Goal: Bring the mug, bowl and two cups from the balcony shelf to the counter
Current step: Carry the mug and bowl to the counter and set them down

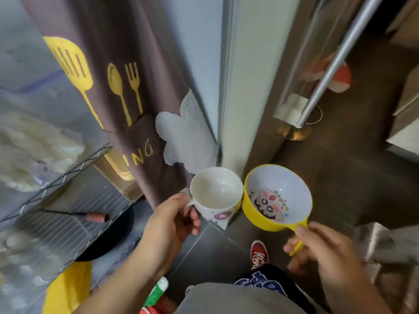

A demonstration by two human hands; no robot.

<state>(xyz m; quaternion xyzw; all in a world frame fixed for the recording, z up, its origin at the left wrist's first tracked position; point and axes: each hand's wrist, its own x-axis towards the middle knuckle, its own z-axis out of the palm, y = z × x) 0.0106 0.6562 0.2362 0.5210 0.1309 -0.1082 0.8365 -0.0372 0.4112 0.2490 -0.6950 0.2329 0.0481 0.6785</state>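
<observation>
The left hand grips the white mug by its handle, thumb laid over the top of the loop and the fingers curled in under it. The mug is upright and held in the air, with nothing inside and a small pink print on its outer wall. Just to its right the right hand holds the yellow bowl by its short yellow handle, thumb pressed on top and the fingers clamped underneath. The bowl tips slightly toward the camera and shows a white inside with a cartoon face. The 2 rims sit side by side, so close that I cannot tell whether they touch. Both vessels hang over a dark tiled floor at a white door frame, where 1 red shoe steps forward. Behind the mug hangs a brown curtain printed with a yellow spatula, spoon and fork, with a grey flower-shaped cloth at its edge. To the left stands a wire shelf — blurred, its contents hard to read. On the right, beyond the door frame, a shiny metal pole slants down to a brown floor.
</observation>
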